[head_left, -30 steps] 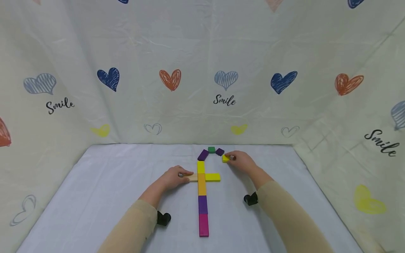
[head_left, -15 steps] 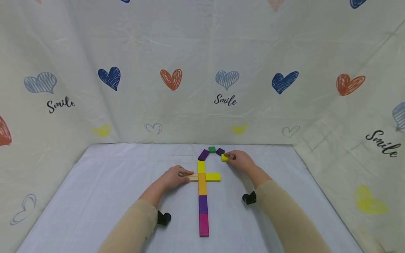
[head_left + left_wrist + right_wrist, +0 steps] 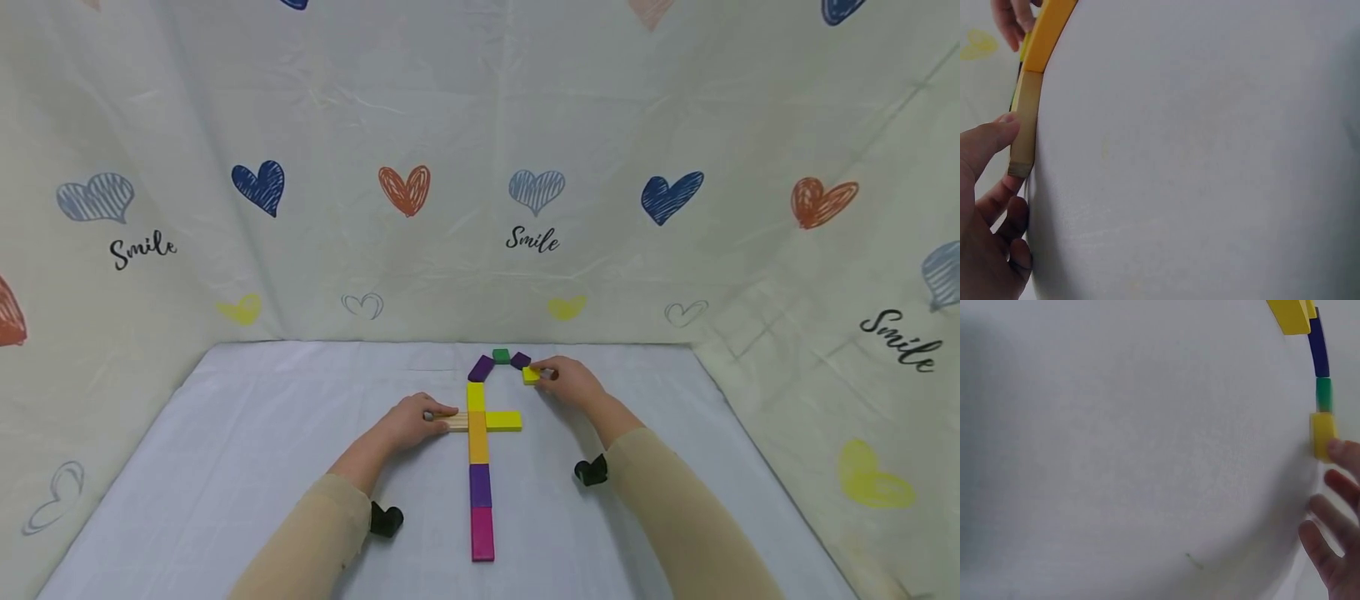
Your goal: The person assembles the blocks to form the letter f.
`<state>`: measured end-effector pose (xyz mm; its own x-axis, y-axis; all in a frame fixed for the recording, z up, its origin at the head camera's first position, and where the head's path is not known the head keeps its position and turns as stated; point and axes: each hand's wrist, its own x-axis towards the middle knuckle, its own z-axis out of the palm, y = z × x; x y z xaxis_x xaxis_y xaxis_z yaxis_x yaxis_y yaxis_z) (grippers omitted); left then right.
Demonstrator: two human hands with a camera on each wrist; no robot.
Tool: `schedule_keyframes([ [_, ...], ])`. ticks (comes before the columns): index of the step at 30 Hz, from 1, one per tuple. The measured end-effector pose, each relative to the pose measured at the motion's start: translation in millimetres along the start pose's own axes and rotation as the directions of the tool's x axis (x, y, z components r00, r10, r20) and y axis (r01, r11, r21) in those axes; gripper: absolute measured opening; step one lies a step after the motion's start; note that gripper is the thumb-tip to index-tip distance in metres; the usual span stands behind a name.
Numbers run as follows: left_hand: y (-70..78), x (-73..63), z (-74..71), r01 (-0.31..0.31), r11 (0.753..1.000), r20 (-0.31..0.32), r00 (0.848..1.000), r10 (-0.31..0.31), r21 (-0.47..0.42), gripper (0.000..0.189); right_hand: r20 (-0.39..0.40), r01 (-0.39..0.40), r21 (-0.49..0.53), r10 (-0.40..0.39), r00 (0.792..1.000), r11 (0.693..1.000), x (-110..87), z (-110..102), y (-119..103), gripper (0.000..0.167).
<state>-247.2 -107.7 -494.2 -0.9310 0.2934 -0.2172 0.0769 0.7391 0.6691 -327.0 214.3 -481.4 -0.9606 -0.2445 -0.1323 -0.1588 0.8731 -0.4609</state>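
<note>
In the head view, my right hand (image 3: 572, 381) pinches a small yellow block (image 3: 530, 376) between thumb and finger, close beside a small dark purple block (image 3: 521, 360). My left hand (image 3: 411, 419) holds the outer end of a plain wooden block (image 3: 458, 423), which butts against an orange block (image 3: 478, 437). Seen from the left wrist, the thumb lies on the wooden block's (image 3: 1024, 125) side and a finger is at its end. The right wrist view shows the held yellow block (image 3: 1322, 434) under a fingertip, partly covered.
Below the orange block lie a purple block (image 3: 481, 486) and a magenta block (image 3: 482, 534). A yellow block (image 3: 503, 421) sticks out right, another yellow block (image 3: 476, 397) sits above. A tilted purple block (image 3: 481, 368) and green block (image 3: 501, 356) curve near the back curtain (image 3: 450, 275).
My right hand has shifted the small yellow block slightly left, closer under the small dark purple block. The left hand stays in place on the wooden block.
</note>
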Motion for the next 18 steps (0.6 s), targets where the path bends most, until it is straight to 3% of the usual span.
schedule_keyframes([
  [8, -0.7, 0.2, 1.4, -0.006, 1.0, -0.018, 1.0, 0.006, 0.018, 0.029, -0.029, 0.03, -0.005, -0.03, 0.999, 1.0, -3.5, -2, 1, 0.04],
  [18, -3.5, 0.1, 1.7, -0.019, 1.0, -0.036, 0.999, 0.02, 0.023, 0.033, -0.048, 0.053, 0.045, -0.051, 0.998, 0.998, -24.1, -8, -4, 0.039],
])
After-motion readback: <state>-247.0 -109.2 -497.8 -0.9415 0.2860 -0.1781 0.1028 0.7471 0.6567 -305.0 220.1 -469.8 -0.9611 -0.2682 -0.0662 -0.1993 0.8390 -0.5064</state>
